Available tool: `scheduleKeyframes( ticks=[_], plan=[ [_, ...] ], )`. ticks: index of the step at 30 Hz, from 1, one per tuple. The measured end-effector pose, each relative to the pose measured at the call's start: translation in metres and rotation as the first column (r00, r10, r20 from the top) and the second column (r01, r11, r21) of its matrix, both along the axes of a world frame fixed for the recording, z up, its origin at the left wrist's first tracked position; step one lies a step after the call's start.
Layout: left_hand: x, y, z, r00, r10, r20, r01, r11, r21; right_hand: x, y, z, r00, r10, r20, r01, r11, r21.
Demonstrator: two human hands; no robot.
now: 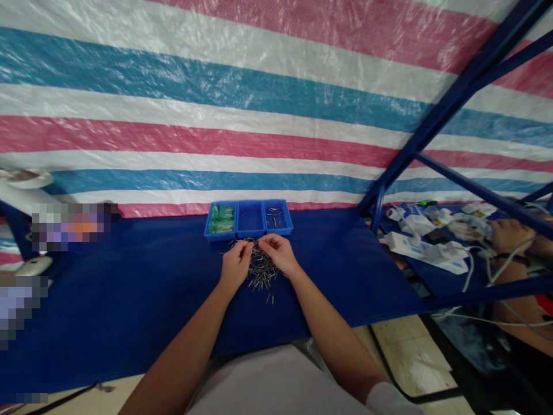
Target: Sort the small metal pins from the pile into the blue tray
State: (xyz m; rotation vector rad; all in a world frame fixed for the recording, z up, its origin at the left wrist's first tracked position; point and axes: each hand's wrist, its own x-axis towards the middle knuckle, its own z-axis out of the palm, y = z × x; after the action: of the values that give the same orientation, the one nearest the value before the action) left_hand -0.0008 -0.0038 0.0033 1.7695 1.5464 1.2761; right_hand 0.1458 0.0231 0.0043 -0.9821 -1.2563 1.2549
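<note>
A loose pile of thin metal pins (262, 274) lies on the blue tabletop (164, 288), with a few strays toward me. My left hand (237, 264) is at the pile's left side, thumb and fingers pinched together. Over the upper right of the pile is my right hand (279, 252), its fingers also closed in a pinch. Whatever sits between the fingertips is too small to name. Just beyond my hands stand joined blue bins. The left bin (208, 227) holds green-tinted clear packets (222, 218), the middle bin (250, 219) shows hardly anything, and the right bin (288, 222) has several metal pins.
A striped plastic sheet (259, 104) hangs behind the table. To the right rises a blue metal frame (406, 158); past it lie a white power strip (427, 253), cables and bags, beside another person's arm (510, 253). Blurred-out items and a white object (34, 266) are at far left.
</note>
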Motion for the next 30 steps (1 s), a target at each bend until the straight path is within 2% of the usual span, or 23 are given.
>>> scheduleKeyframes(
  ticks=[14, 22, 30],
  plan=[
    [0.0009, -0.0008, 0.0024, 1.0, 0.01, 0.018, -0.01, 1.0, -0.008, 0.0013, 0.0016, -0.0045, 1.0, -0.005, 0.003, 0.005, 1.0, -0.007],
    [0.0001, 0.0019, -0.0024, 1.0, 0.013, 0.011, -0.013, 1.0, 0.013, 0.0003, 0.0021, -0.0045, 1.0, -0.01, -0.007, 0.009, 1.0, -0.025],
    [-0.0008, 0.0011, -0.0018, 1.0, 0.007, -0.017, -0.007, 1.0, 0.003, 0.0004, 0.0017, -0.0062, 0.999, 0.007, 0.044, -0.008, 1.0, 0.026]
  ],
)
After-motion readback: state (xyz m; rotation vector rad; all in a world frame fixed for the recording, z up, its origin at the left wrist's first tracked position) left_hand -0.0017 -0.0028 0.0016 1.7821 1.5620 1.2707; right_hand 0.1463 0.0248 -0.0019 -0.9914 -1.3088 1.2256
